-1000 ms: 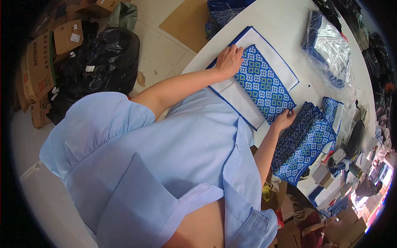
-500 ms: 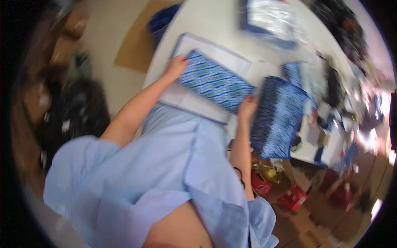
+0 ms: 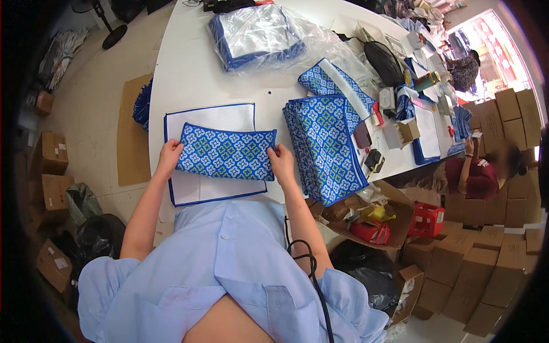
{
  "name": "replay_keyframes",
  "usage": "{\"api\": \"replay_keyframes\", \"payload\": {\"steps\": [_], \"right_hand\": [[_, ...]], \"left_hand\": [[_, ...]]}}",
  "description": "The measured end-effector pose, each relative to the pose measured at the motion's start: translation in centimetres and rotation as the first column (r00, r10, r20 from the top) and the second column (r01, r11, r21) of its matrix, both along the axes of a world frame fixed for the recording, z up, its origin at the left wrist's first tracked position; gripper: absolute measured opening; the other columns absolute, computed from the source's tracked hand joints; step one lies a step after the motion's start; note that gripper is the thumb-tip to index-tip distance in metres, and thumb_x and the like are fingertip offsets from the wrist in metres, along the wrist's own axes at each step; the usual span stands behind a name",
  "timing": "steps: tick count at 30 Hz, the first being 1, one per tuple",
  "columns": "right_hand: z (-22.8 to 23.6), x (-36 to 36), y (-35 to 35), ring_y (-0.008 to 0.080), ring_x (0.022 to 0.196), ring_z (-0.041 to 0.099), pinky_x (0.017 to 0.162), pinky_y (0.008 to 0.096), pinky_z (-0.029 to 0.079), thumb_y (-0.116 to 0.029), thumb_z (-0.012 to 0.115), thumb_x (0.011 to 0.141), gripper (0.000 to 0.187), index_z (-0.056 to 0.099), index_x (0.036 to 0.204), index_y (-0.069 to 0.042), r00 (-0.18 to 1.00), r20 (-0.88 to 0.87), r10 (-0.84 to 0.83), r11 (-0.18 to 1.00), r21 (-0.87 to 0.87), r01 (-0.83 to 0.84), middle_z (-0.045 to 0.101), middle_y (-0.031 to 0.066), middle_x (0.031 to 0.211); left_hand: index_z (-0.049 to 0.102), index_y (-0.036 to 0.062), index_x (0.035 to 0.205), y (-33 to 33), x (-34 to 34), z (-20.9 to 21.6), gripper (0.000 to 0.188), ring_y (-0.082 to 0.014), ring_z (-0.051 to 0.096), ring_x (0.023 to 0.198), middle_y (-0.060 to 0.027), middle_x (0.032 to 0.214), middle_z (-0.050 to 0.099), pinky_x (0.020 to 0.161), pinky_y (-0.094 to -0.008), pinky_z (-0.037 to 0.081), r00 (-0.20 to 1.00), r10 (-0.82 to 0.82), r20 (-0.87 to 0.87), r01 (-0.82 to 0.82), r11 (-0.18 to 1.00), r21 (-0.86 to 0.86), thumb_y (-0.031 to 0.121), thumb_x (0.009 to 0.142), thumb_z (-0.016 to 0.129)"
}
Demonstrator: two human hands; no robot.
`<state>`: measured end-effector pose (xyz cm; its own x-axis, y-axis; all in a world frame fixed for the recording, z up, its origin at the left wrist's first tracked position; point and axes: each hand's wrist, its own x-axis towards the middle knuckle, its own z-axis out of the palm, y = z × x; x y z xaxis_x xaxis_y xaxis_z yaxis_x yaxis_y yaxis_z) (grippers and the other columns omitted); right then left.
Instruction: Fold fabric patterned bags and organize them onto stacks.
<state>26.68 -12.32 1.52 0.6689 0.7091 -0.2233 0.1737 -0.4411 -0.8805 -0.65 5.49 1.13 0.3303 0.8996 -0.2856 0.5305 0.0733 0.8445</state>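
Observation:
A folded cloth mat (image 3: 227,153), patterned blue, white and green, is held level between my two hands. My left hand (image 3: 170,156) is closed on its left end, and my right hand (image 3: 281,162) pinches its right end. Beneath it, an open white mat (image 3: 211,117) with dark blue edging lies flat on the white table (image 3: 171,86). Just right of my right hand stands a thick stack of folded patterned mats (image 3: 326,148). Another patterned piece with a white strip (image 3: 337,83) lies behind that stack.
White, blue-edged mats in clear plastic (image 3: 254,34) lie at the table's far side. Boxes, a black bag (image 3: 382,64) and small items crowd the right side. A co-worker in a red top (image 3: 479,177) is at the far right. Cartons (image 3: 466,268) stand on the floor.
The view has turned and steadied, so the table shows more squarely. The folded mat, slanted in the earlier picture, now appears nearly level. Both hands still hold its ends.

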Motion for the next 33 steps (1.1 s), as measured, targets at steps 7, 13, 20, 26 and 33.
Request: {"api": "replay_keyframes", "payload": {"steps": [7,13,20,26,33], "right_hand": [[13.8,-0.4,-7.8,0.0028,0.057,0.040,0.049,0.0164,0.031,-0.011,0.057,0.077,0.010,0.052,0.084,-0.006,0.875,-0.367,-0.316,0.831,0.337,0.442,0.047,-0.0042,0.068],[18.4,1.2,-17.3,0.0147,0.080,0.054,0.070,0.0267,0.044,-0.010,0.052,0.081,0.019,0.047,0.097,0.000,0.790,-0.440,-0.426,0.617,0.498,0.610,0.055,0.0083,0.093],[16.7,1.3,-21.5,0.0187,0.084,0.056,0.071,0.0295,0.046,-0.014,0.051,0.082,0.023,0.046,0.100,-0.001,0.695,-0.521,-0.496,0.512,0.471,0.718,0.055,0.0100,0.098],[10.8,3.2,-17.2,0.0151,0.073,0.056,0.056,0.0301,0.049,-0.013,0.053,0.080,0.021,0.044,0.097,-0.004,0.656,-0.464,-0.595,0.602,0.284,0.747,0.054,0.0069,0.089],[9.6,3.7,-16.1,0.0157,0.072,0.056,0.054,0.0294,0.049,-0.008,0.047,0.082,0.021,0.040,0.100,-0.001,0.666,-0.306,-0.680,0.608,0.273,0.746,0.055,0.0101,0.089]], "left_hand": [[0.055,0.0004,0.080,1.4,9.7,12.5,0.018,-0.0068,0.046,0.068,-0.0013,0.070,0.053,0.063,-0.0222,0.038,0.903,-0.397,0.164,0.375,0.914,0.152,0.017,0.080,0.050],[0.056,0.0013,0.091,-1.1,22.5,13.7,0.025,-0.0111,0.050,0.077,-0.0036,0.083,0.057,0.070,-0.0238,0.039,0.606,-0.743,0.283,0.757,0.648,0.081,0.020,0.075,0.056],[0.057,0.0020,0.086,-2.9,32.5,12.7,0.024,-0.0120,0.050,0.071,-0.0049,0.078,0.058,0.065,-0.0268,0.041,0.429,-0.898,0.093,0.847,0.436,0.304,0.021,0.072,0.060],[0.058,0.0072,0.087,-1.1,36.7,11.2,0.023,-0.0212,0.056,0.077,-0.0086,0.081,0.059,0.068,-0.0329,0.043,0.538,-0.804,-0.253,0.801,0.395,0.449,0.022,0.070,0.059],[0.056,0.0121,0.084,-2.6,36.2,10.9,0.015,-0.0264,0.056,0.078,-0.0087,0.080,0.059,0.065,-0.0395,0.044,0.737,-0.615,-0.281,0.651,0.532,0.541,0.021,0.072,0.054]]}}
